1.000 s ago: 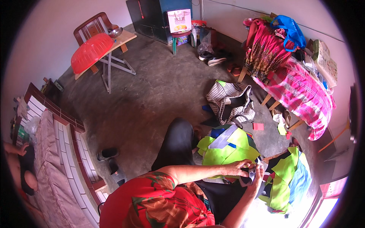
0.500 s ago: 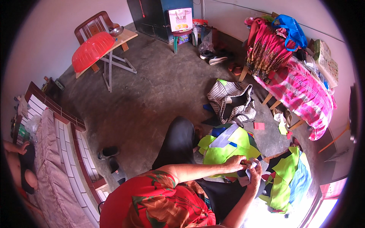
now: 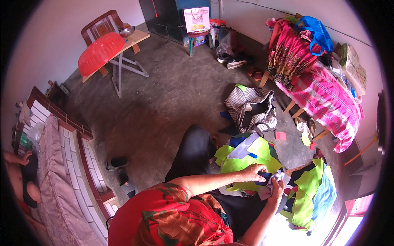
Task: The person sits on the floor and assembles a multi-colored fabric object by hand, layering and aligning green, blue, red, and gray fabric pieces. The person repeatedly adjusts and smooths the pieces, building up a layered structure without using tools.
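Over my lap, my left hand (image 3: pixel 253 173) pinches a dark blue fabric piece (image 3: pixel 264 177). Close beside it my right hand (image 3: pixel 276 190) grips a crumpled pale grey cloth piece (image 3: pixel 266 192), which touches the blue one. Just beyond my hands lies a heap of fabric scraps (image 3: pixel 246 160), mostly lime green with some blue and grey. To the right of my right hand, another heap of scraps (image 3: pixel 307 183) in lime green, light blue and dark colours spreads over the floor. My fingertips partly hide where the two pieces meet.
A checkered cloth bag (image 3: pixel 250 104) lies open on the floor ahead, near a small red scrap (image 3: pixel 280 135). At the right stands a bench draped with pink plaid cloth (image 3: pixel 324 98). A folding table (image 3: pixel 137 39) holds a red basket (image 3: pixel 100 53). Another person's arm (image 3: pixel 14 158) shows far left.
The dark blue piece now shows in my left hand, where earlier both hands were together at the pale grey cloth. My left hand has moved slightly left and the grey cloth hangs more spread.
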Demonstrator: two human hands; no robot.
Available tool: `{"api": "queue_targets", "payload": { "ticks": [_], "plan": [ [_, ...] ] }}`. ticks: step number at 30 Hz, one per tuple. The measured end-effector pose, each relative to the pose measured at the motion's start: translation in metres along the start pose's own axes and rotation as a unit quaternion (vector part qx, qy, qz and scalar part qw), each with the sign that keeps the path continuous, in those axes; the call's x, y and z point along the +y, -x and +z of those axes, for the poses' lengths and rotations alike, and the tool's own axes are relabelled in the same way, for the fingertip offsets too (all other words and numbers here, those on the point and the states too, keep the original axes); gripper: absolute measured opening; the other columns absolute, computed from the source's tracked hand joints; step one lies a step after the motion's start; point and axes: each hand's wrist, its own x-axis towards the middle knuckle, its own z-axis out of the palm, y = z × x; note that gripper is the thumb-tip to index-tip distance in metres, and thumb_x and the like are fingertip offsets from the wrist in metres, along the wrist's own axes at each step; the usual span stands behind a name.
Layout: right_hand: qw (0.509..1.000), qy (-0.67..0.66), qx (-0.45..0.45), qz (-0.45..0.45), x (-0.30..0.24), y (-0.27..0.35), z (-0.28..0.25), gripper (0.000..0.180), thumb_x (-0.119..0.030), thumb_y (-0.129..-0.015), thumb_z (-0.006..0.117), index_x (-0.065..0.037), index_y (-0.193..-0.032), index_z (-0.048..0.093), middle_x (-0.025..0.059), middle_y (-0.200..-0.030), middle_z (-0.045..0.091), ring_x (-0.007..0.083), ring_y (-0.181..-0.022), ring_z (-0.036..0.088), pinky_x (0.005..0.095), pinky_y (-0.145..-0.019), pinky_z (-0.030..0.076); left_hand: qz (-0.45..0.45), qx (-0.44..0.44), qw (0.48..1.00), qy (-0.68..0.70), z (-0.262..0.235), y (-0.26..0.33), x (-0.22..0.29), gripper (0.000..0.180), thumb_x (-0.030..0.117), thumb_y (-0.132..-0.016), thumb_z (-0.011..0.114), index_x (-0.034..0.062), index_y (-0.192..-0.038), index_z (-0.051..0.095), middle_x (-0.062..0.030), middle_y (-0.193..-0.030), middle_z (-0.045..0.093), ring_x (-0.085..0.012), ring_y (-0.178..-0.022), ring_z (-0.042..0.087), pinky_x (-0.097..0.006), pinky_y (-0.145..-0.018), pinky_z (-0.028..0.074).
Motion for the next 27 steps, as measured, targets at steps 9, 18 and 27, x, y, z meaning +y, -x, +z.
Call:
{"api": "queue_targets", "payload": {
  "ticks": [9, 18, 27],
  "plan": [
    [0.999, -0.006, 0.028, -0.023, 0.003, 0.002, 0.004, 0.024, -0.001, -0.084, 0.060, -0.005, -0.108, 0.057, 0.0026, -0.088, 0.062, 0.0112, -0.070, 0.060, 0.0234, -0.061, 0.049, -0.081, -0.059, 0.993, -0.059, -0.014, 0.004, -0.021, 0.040, 0.019, -0.072, 0.073, -0.0052, -0.102, 0.061, -0.0154, -0.090, 0.064, -0.0213, -0.086, 0.060, -0.033, -0.076, 0.047],
    [0.999, -0.009, 0.034, -0.040, 0.008, 0.012, -0.001, 0.025, -0.005, -0.084, 0.061, -0.006, -0.108, 0.058, 0.0012, -0.090, 0.063, 0.0110, -0.074, 0.059, 0.0234, -0.064, 0.045, -0.085, -0.076, 0.979, 0.170, -0.036, 0.020, 0.021, 0.030, 0.020, -0.081, 0.065, 0.0003, -0.104, 0.062, -0.0021, -0.091, 0.063, -0.0102, -0.083, 0.055, -0.025, -0.075, 0.043],
    [0.999, -0.011, 0.040, -0.034, -0.001, 0.028, -0.013, 0.028, -0.004, -0.084, 0.057, -0.003, -0.111, 0.057, 0.0070, -0.097, 0.065, 0.0195, -0.082, 0.064, 0.0310, -0.073, 0.052, -0.111, 0.058, 0.954, 0.273, -0.042, 0.007, 0.011, 0.021, 0.018, -0.088, 0.059, 0.0041, -0.104, 0.059, -0.0003, -0.089, 0.061, -0.0089, -0.083, 0.057, -0.025, -0.071, 0.049]
  ]
}}
